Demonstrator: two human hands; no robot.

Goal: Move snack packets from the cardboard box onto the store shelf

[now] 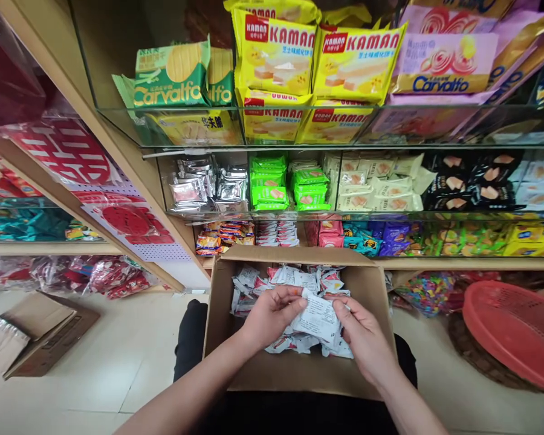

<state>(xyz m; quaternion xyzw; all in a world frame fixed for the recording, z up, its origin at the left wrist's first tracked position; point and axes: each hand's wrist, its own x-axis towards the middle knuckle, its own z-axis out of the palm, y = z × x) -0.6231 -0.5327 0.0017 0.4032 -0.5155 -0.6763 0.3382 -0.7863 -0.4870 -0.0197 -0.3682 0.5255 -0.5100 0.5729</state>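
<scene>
Between my two hands is a small white snack packet (pixel 318 316) with dark print on the side facing me. My left hand (pixel 272 314) pinches its left edge between thumb and fingers. On the opposite edge, my right hand (pixel 361 332) grips it the same way. Both hands are over an open cardboard box (pixel 254 379), which stands between my knees. Inside the box lie many similar white packets (pixel 247 281), some showing red and orange print. The held packet hides part of the pile below it.
Ahead rise glass-fronted shelves with yellow wafer packs (pixel 276 54), green packets (pixel 268 184) and white packets (pixel 276 232). A red plastic basket (pixel 503 338) sits at the right. On the floor at left is another cardboard box (pixel 49 329).
</scene>
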